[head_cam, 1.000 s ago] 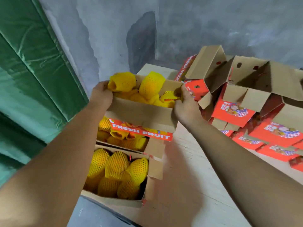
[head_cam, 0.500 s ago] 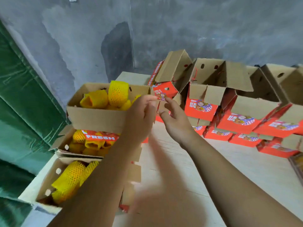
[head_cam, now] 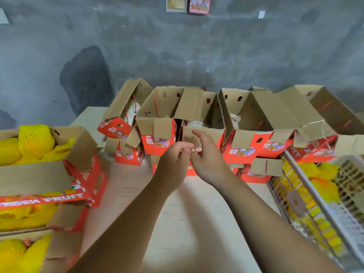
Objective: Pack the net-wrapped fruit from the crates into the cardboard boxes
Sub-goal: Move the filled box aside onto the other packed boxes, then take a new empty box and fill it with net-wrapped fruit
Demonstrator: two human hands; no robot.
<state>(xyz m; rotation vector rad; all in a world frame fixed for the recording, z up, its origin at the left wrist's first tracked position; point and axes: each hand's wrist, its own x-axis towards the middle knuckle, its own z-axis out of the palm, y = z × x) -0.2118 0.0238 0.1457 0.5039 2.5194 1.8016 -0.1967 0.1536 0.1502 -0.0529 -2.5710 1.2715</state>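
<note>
Left hand (head_cam: 173,160) and right hand (head_cam: 206,156) hovering close together over the table (head_cam: 177,213), fingertips nearly meeting, possibly touching. Left fingers loosely curled, right fingers relaxed and spread; neither gripping anything visible.

Both reaching toward the row of empty cardboard boxes (head_cam: 197,123), flaps standing open, red printed fronts facing this way, more of them stacked beneath. Pale padding showing inside a few.

Net-wrapped fruit (head_cam: 35,140) lying in filled boxes (head_cam: 39,174) stacked at far left, red band reading FRESH FRUIT. More yellow netted fruit (head_cam: 319,172) waiting in the white plastic crate (head_cam: 350,194) at far right, a grey bar crossing its near edge.

Judging step: fetching the next empty box, no fruit in hand.

Risks from here:
- Pulling one box from the leaning row, likely tipping neighbours, flaps overlapping and catching.
- Dragging by a loose flap, possibly tearing or folding it.
- Left stack sitting askew, upper box overhanging; nudging with a forearm possibly spilling fruit.
- Crate bar possibly snagging the foam net during lifting.
</note>
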